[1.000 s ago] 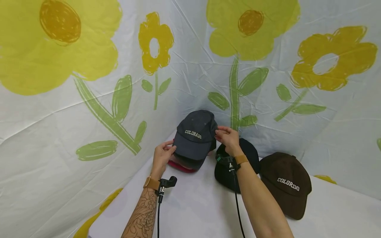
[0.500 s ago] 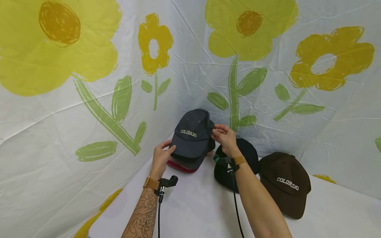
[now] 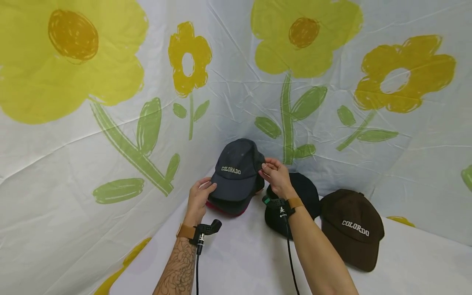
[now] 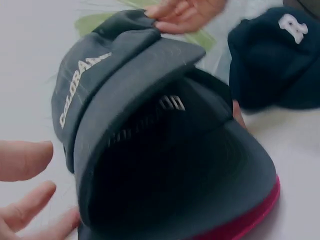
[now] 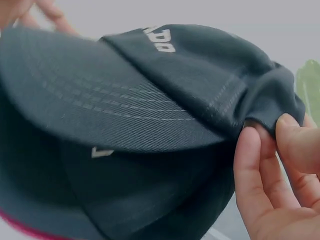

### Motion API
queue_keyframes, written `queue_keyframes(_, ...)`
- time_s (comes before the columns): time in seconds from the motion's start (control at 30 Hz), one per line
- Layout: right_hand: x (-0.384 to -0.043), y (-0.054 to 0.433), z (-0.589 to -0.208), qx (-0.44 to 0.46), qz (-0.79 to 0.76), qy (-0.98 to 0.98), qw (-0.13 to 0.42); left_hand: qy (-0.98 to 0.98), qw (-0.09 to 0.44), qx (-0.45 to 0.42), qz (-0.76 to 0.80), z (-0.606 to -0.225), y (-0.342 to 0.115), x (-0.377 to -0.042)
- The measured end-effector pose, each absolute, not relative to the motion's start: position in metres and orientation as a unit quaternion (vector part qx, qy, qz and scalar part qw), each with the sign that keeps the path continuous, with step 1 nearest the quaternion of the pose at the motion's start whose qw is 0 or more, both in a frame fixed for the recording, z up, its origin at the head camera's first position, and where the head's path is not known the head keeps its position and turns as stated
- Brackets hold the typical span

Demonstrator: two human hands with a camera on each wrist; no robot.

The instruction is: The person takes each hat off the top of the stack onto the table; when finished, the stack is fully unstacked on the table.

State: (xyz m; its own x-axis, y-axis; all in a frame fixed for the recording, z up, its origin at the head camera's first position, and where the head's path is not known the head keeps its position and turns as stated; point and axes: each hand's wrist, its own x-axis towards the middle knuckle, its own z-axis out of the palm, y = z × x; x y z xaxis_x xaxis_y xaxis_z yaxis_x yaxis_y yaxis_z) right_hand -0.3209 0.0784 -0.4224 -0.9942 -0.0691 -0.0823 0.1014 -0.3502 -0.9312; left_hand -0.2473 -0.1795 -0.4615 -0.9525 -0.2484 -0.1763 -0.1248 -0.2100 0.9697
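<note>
A dark blue-grey baseball cap (image 3: 236,166) lettered "COLORADO" sits tilted over another dark cap (image 4: 200,145), also lettered. Below them the red brim (image 4: 250,220) of a further cap shows. My right hand (image 3: 276,176) pinches the top cap's lower side edge between thumb and fingers, as the right wrist view shows closely. At the brim's left side is my left hand (image 3: 199,200), its thumb and fingers spread. A small gap shows between that thumb and the cap in the left wrist view; whether the other fingers touch cannot be told.
Right of the stack lies a black-looking cap (image 3: 302,196) with a white letter, partly behind my right forearm. Beside it rests a brown cap (image 3: 354,229). Flower-printed cloth walls (image 3: 236,90) meet in a corner behind the white table (image 3: 243,262).
The top cap has shifted left and slightly lower over the stack, covering more of the caps beneath. My right hand moved left with it, while my left hand stayed near the brim.
</note>
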Motion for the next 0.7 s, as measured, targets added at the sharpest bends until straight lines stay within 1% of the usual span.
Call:
queue_keyframes(0.23,-0.319,0.078,-0.424,0.005,-0.880,0.465,0.092,-0.639,0.004,0.159,-0.753,-0.467,-0.176,-0.248)
queue_keyframes(0.53,-0.313,0.075,-0.426,0.012,-0.918,0.372,0.137,-0.673,-0.029,0.140,-0.725,-0.467,-0.168,-0.246)
queue_keyframes(0.63,-0.312,0.074,-0.425,0.011,-0.923,0.355,0.150,-0.661,-0.012,0.140,-0.737,-0.465,-0.166,-0.246)
queue_keyframes(0.7,-0.312,0.074,-0.425,0.014,-0.923,0.354,0.152,-0.658,0.013,0.144,-0.739,-0.463,-0.166,-0.246)
